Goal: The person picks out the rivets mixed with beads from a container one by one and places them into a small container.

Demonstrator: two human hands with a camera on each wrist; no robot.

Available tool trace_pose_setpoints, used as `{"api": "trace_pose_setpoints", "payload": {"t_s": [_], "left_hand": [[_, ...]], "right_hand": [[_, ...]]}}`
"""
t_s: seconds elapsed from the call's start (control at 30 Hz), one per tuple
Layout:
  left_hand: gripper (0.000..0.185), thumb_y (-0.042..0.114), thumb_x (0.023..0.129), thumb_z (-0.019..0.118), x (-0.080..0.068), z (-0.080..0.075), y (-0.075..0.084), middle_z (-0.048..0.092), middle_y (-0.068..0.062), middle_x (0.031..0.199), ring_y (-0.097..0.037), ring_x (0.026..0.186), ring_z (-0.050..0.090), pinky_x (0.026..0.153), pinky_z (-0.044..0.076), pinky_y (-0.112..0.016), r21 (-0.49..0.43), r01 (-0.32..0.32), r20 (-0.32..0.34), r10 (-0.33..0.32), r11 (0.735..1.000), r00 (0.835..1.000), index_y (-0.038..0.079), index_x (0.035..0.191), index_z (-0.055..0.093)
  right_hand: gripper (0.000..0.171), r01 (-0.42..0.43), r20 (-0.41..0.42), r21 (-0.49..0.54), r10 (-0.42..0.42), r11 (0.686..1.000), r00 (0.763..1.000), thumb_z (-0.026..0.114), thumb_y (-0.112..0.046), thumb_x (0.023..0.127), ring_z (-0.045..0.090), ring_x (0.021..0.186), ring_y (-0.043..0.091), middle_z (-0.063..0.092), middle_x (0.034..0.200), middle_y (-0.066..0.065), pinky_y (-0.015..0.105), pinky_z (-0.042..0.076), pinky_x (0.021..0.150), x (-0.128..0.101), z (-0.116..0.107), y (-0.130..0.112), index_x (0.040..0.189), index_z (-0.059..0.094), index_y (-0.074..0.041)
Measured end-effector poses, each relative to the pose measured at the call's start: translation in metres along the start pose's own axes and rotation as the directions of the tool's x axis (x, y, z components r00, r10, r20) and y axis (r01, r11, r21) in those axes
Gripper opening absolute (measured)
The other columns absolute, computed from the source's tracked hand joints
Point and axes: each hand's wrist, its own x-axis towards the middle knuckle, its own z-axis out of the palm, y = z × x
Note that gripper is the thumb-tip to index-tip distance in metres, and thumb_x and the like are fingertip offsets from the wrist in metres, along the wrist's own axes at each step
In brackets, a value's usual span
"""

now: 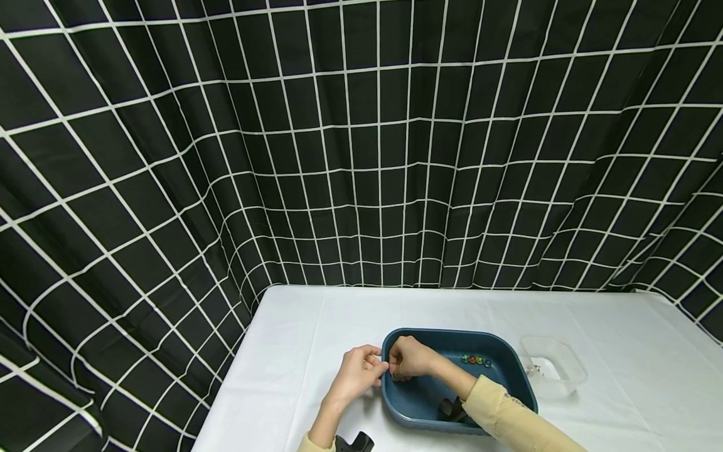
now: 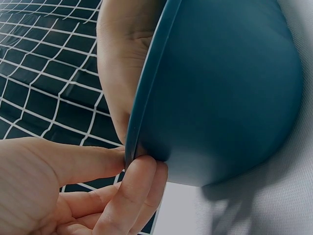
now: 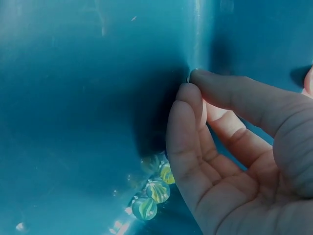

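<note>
A dark blue plastic bin (image 1: 452, 427) stands on the table. My left hand (image 1: 354, 375) pinches its left rim (image 2: 146, 88) between thumb and fingers, from outside. Inside, close to that same wall, is my right hand (image 1: 412, 359). Its thumb and fingertips (image 3: 210, 85) come together on something small, of which only a shiny sliver shows. Several glass marbles (image 3: 158, 191) with green and yellow swirls lie below this hand in the right wrist view. In the head view, a short row of marbles (image 1: 480, 361), one of them red, lies near the far wall.
Right of the bin is a clear plastic container (image 1: 565, 373) with small bits inside. A white cloth (image 1: 294, 351) covers the table, and a black curtain with a white grid (image 1: 367, 157) hangs behind it. Black wrist gear (image 1: 357, 443) shows at the left sleeve.
</note>
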Motion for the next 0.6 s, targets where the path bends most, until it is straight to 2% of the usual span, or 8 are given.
{"api": "trace_pose_setpoints", "payload": {"t_s": [0.23,0.43,0.6], "left_hand": [[0.026,-0.001,0.081,0.064,0.001,0.001,0.000,0.057,-0.003,0.072,-0.011,0.053,0.061,0.047,0.047,-0.017,-0.001,0.000,-0.005,0.000,1.000,1.000,-0.014,0.103,0.059],[0.026,-0.001,0.081,0.064,0.000,0.000,0.001,0.057,-0.004,0.073,-0.017,0.054,0.062,0.047,0.046,-0.017,-0.003,0.001,-0.006,-0.001,1.000,1.000,-0.014,0.103,0.059],[0.027,-0.001,0.081,0.065,0.000,0.001,0.000,0.057,-0.003,0.072,-0.015,0.053,0.061,0.046,0.045,-0.016,-0.003,0.003,-0.004,-0.003,1.000,1.000,-0.015,0.103,0.058]], "right_hand": [[0.009,-0.015,0.013,0.017,0.015,1.000,1.000,0.065,0.013,0.069,0.052,0.046,0.009,0.061,0.056,0.005,0.019,0.045,0.043,-0.003,-0.006,-0.003,0.064,0.064,0.005],[0.008,-0.004,0.002,0.037,0.004,0.999,1.000,0.066,0.012,0.070,0.051,0.047,0.011,0.060,0.056,0.008,0.019,0.043,0.043,-0.007,-0.010,-0.004,0.065,0.064,0.006],[0.009,-0.002,-0.007,0.042,0.002,0.999,1.000,0.066,0.011,0.071,0.053,0.048,0.013,0.060,0.056,0.008,0.022,0.045,0.044,-0.009,-0.013,-0.001,0.066,0.064,0.005]]}}
